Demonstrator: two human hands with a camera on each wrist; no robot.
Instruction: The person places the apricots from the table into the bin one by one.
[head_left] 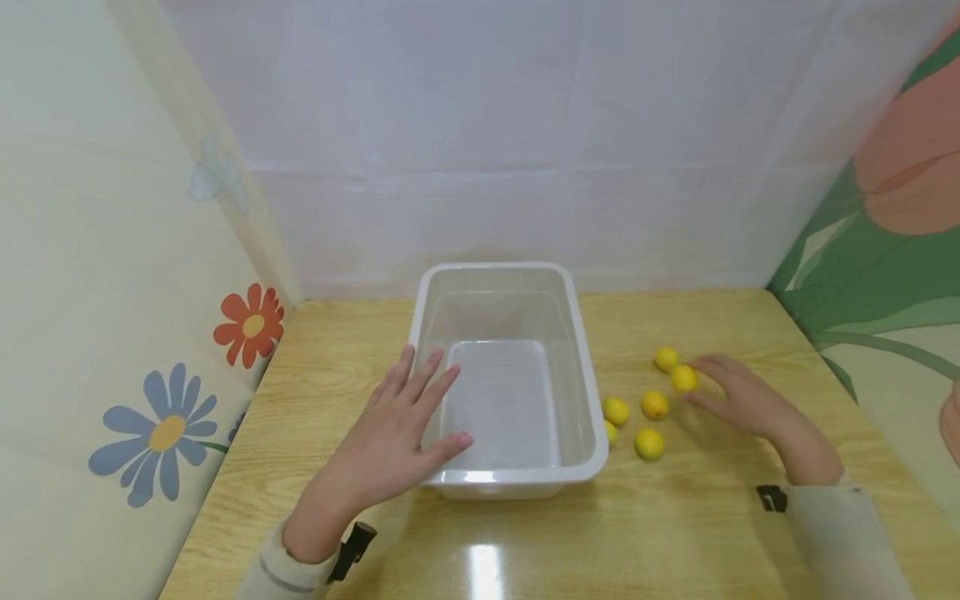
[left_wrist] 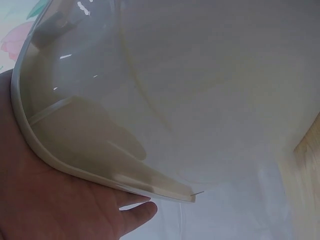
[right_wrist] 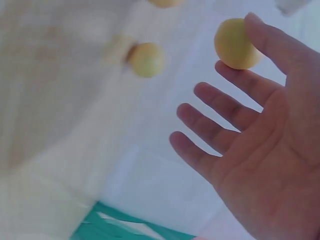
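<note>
A light grey plastic basin stands on the wooden table, its inside bare. My left hand lies at the basin's near left rim, fingers straight and spread; contact there is hard to tell. The left wrist view shows the palm along the rim. To the right of the basin, my right hand pinches a small yellow lemon between thumb and index finger. In the right wrist view this lemon sits at the fingertips, the other fingers held apart.
Several more lemons lie on the table: one behind the held lemon, one in front, another nearer me, and two by the basin's right wall. A white cloth hangs behind; flower-printed panels flank the table.
</note>
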